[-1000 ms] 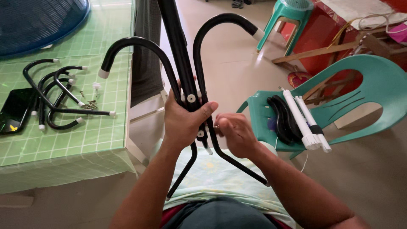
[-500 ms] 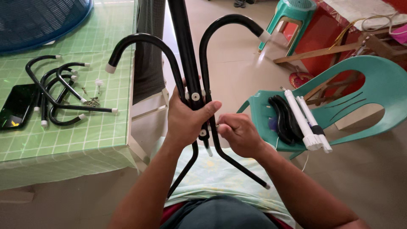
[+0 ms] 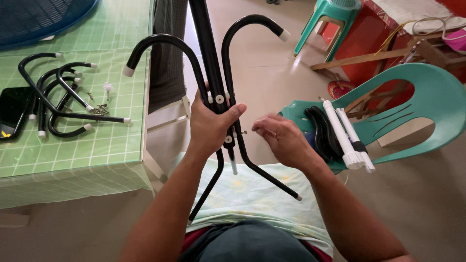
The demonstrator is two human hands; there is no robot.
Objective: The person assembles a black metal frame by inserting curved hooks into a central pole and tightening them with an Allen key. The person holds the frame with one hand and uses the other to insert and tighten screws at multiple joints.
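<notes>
While the left hand (image 3: 209,127) was wrapped tight around a bundle of black metal tubes (image 3: 213,73), the right hand (image 3: 281,138) sat just beside it, fingers pinched narrow on a small screw (image 3: 242,132) whose tip pointed at the tubes. Two of the tubes curved outward above the left hand like hooks, each ending in a white cap, and their straight lower ends splayed down below both hands toward the person's lap. White round fittings showed on the bundle right at the left thumb. Well to the left of the left hand, a green checked table (image 3: 73,160) carried more curved black tubes (image 3: 58,97), a little heap of screws (image 3: 101,109) and a dark phone (image 3: 13,110). Near the right hand, on its far side, a teal plastic chair (image 3: 422,102) held black curved parts (image 3: 323,131) and two white tubes (image 3: 345,136). A teal stool (image 3: 330,17) stood farther off, above the right hand.
</notes>
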